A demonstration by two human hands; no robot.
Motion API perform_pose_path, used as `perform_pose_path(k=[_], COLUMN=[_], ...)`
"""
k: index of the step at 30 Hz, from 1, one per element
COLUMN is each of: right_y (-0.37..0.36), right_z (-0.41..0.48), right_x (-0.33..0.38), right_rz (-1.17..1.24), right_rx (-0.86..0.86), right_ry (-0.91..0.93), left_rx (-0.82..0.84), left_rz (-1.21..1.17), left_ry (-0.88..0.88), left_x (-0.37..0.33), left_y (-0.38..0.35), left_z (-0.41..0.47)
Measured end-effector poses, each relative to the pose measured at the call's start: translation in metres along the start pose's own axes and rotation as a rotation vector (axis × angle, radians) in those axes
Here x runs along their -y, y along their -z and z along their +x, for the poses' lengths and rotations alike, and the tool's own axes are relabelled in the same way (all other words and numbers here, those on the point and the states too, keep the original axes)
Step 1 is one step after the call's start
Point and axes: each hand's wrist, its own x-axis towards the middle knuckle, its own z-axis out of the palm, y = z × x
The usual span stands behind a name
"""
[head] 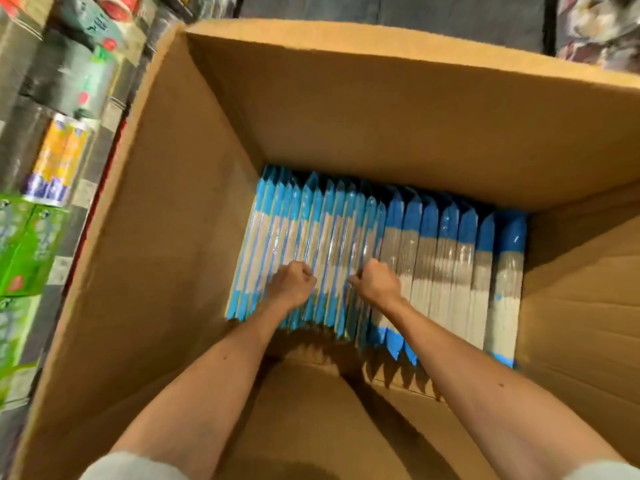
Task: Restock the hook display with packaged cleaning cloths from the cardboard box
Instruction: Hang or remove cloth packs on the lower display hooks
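Deep in the cardboard box (180, 237), the left hand (292, 284) and right hand (377, 282) curl their fingers around edges of the packaged cleaning cloths (450, 254), which stand in a row on its floor.

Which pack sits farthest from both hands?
The last pack at the row's right end, beside the cardboard box wall.

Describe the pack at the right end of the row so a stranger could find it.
Look into the big cardboard box; blue-topped packs stand on edge in a row across its bottom. Go to the row's right end, near the box's right wall. That last pack has another pack only on its left.
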Motion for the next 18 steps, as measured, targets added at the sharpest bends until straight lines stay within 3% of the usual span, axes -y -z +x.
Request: perform_pose_path(k=[6, 10, 18], right_y=[-0.016, -0.02, -0.018], right_z=[0.012, 0.014, 0.016], right_x=[-0.007, -0.001, -0.002], right_rz=[0.087, 0.061, -0.035], right_rx=[-0.072, -0.029, 0.031], right_ry=[-0.086, -0.061, 0.103], left_rx=[-0.14, -0.167, -0.026], left_rz=[0.038, 0.124, 0.019], left_ry=[0.053, 0.041, -0.018], left_x=[-0.01, -0.011, -0.001], left_y=[-0.023, -0.027, -0.017], left_z=[0.019, 0.023, 0.022])
